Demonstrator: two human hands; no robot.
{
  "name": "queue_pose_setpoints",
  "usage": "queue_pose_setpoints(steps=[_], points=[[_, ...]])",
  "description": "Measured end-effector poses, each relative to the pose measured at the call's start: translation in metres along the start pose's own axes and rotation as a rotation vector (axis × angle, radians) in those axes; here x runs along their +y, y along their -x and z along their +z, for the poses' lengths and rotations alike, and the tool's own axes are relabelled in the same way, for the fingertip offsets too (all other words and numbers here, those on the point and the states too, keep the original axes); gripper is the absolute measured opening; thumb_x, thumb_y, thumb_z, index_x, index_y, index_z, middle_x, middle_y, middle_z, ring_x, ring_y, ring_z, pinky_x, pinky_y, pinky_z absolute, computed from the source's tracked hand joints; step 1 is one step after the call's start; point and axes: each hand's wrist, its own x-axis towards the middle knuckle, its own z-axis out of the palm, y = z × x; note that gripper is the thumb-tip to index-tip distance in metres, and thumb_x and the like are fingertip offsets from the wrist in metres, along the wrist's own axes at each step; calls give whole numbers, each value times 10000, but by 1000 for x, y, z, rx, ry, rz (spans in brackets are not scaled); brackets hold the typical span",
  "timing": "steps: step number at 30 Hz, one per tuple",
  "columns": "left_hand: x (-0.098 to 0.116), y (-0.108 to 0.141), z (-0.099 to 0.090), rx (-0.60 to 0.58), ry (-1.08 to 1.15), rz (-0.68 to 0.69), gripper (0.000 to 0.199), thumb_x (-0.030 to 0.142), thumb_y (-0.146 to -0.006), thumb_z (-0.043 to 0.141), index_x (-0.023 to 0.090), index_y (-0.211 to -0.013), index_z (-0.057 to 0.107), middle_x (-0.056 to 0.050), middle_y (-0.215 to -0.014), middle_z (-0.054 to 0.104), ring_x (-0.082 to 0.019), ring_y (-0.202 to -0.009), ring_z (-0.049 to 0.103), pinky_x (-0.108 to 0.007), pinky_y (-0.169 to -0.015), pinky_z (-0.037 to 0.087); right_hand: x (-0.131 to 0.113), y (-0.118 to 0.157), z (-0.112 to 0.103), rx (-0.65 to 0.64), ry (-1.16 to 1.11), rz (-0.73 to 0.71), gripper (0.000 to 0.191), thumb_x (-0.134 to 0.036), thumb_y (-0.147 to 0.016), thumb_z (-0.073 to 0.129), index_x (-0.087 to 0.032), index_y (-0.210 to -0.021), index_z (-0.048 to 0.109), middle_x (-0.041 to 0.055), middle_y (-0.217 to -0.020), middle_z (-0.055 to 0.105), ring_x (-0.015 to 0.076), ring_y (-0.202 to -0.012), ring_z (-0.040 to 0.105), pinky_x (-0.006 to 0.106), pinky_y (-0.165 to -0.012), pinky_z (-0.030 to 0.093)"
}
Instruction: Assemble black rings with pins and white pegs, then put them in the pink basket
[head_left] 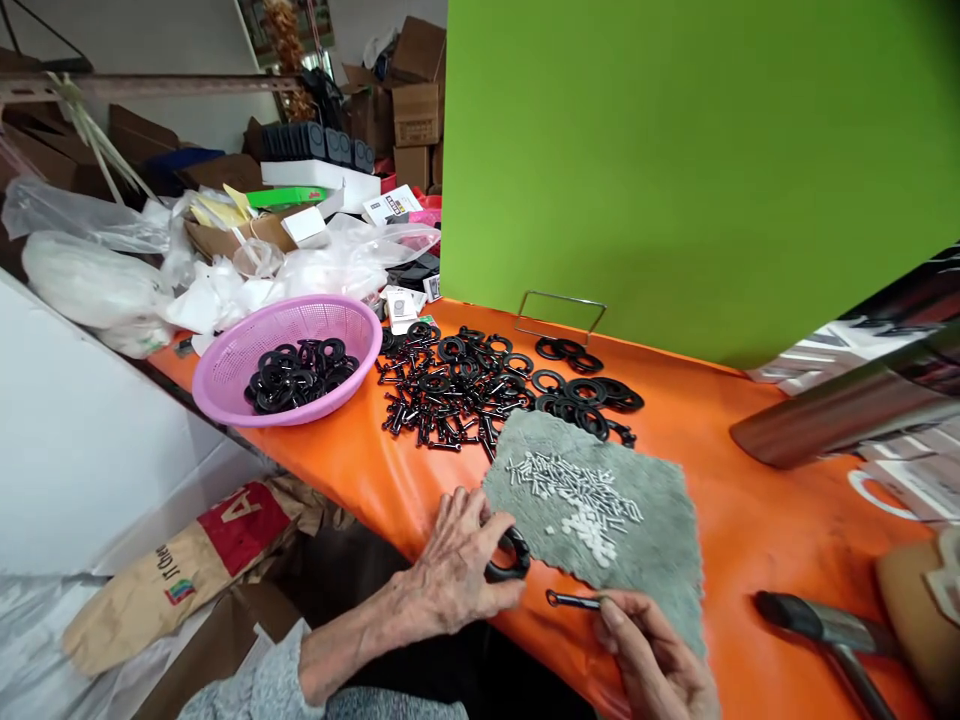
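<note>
Orange tabletop (720, 430), green panel (675, 170) behind, two hands at the near edge.
Head view: the left hand (457, 565), thumb and fingers curved apart, is at a black ring (509, 556) near the gray cloth (667, 520); the right hand (645, 645) pinches a small black rod (574, 600) between thumb and fingers, its looped end pointing toward the ring.

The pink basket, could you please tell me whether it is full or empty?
Partly full: black rings lie heaped in the basket, below its rim.
</note>
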Motion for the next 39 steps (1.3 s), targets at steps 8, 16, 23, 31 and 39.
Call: queue_pose_setpoints(steps=[8, 16, 23, 31, 39], points=[[9, 10, -2, 51, 370, 51, 379, 218, -759, 699, 157, -1112, 573, -75, -1040, 513, -224, -1000, 492, -363, -925, 421, -19, 6, 6, -12, 79, -24, 391, -594, -745, 666, -207, -763, 614, -29, -651, 532, 122, -613, 466, 187, -562, 400], [7, -2, 0, -2, 627, -38, 83, 141, -841, 598, 138, -865, 677, 12, -748, 534, -99, -635, 469, -210, -600, 381, -27, -7, 22, -265, 198, -185, 326, -512, -883, 541, -199, -826, 610, -11, -657, 583, 125, -586, 528, 203, -545, 439], [-3, -3, -6, 14, 429, 96, 64, 127, -876, 584, 149, -897, 641, -10, -850, 544, -133, -799, 534, -226, -723, 423, -32, -29, 13, -438, 402, -460, 158, -343, -901, 565, -222, -866, 660, 8, -751, 665, 154, -678, 622, 228, -627, 483], [-9, -3, 9, -1, 140, 150, 64, 134, -898, 560, 156, -923, 615, -35, -895, 585, -173, -867, 550, -288, -811, 444, 0, -34, 12, -427, 597, -830, 203, -165, -948, 434, -233, -1014, 613, 28, -769, 616, 183, -719, 588, 293, -680, 507], [-15, -4, 10, -6, 190, 206, 93, 109, -915, 518, 141, -913, 605, -37, -885, 560, -161, -863, 546, -260, -784, 461, 7, -31, 18, -332, 721, -961, 299, -56, -926, 395, -208, -1052, 619, 39, -755, 613, 182, -671, 580, 277, -616, 521]])
